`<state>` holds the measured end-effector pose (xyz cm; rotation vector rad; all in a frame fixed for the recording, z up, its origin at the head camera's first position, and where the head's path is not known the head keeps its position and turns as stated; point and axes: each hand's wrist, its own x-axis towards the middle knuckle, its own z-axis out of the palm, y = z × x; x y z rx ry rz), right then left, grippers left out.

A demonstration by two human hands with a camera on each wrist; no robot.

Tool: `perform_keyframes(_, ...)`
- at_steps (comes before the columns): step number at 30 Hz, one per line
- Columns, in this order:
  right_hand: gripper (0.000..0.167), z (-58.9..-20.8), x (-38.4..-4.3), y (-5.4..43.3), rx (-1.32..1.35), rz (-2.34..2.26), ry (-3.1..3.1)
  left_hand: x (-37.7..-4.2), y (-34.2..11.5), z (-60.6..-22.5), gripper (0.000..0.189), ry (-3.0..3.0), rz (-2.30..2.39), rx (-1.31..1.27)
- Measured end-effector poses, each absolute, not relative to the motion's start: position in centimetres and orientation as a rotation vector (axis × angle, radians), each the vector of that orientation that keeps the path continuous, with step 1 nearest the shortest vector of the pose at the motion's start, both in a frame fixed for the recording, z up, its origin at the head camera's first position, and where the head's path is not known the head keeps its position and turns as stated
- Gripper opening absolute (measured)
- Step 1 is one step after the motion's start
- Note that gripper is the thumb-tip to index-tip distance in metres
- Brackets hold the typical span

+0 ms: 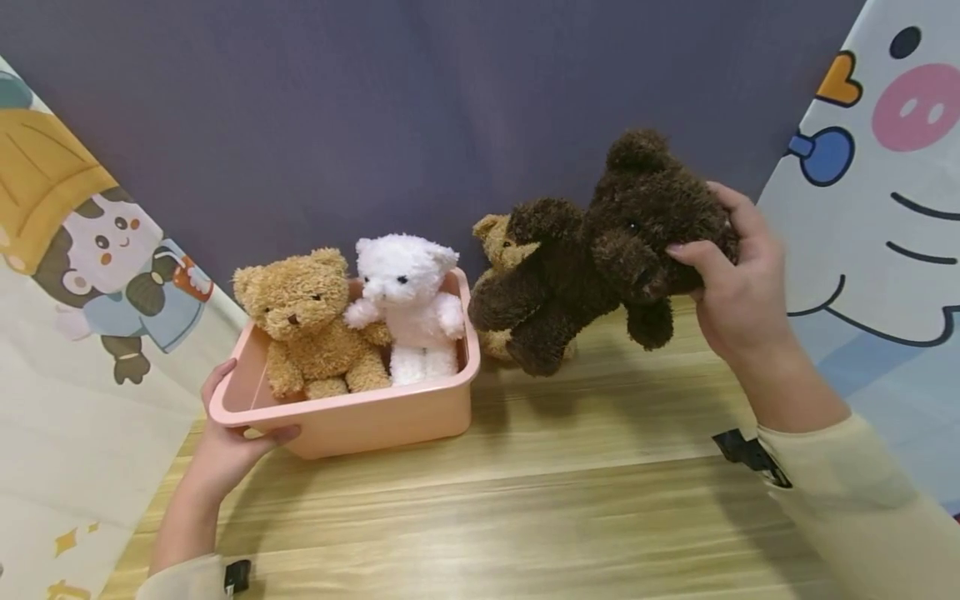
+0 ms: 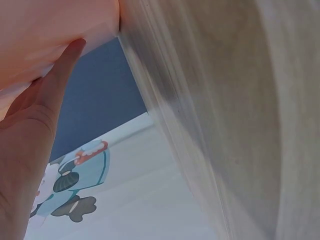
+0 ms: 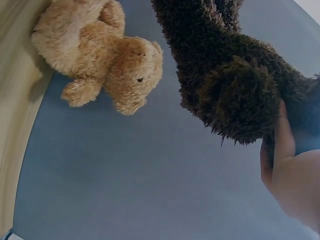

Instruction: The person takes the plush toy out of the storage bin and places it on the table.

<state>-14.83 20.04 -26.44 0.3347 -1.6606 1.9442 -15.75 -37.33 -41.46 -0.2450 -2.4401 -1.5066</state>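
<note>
My right hand (image 1: 738, 271) grips a dark brown teddy bear (image 1: 558, 287) by its head, holding it tilted above the table. In the right wrist view, fingers (image 3: 284, 135) press into the same dark bear's fur (image 3: 240, 95). At the left end of a pink plastic bin (image 1: 375, 421), my left hand (image 1: 232, 442) holds the rim, thumb outside on the front wall. Inside the bin sit a tan teddy bear (image 1: 307, 325) and, to its right, a white teddy bear (image 1: 408, 304). Another tan bear (image 1: 495, 242) is partly hidden behind the dark one; the right wrist view shows this bear (image 3: 100, 55) more fully.
The bin stands on a wood-grain table (image 1: 562, 492). A grey-blue backdrop (image 1: 375, 125) rises behind. Cartoon-printed cloths flank the table, one on the left (image 1: 67, 333) and one on the right (image 1: 885, 250).
</note>
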Motion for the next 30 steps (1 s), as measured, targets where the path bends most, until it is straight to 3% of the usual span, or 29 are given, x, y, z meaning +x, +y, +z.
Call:
perform_keyframes(11,0.060,-26.1,-15.0,19.8,0.191,1.496,-2.135,-15.8,-37.3,-41.0,0.133,-2.431,-1.480,-0.265)
perform_keyframes(30,0.057,-27.7,-16.9,17.7,0.385,1.457,-2.644,-15.3,-37.2,-41.4,0.131,-2.445,-1.492,-0.245)
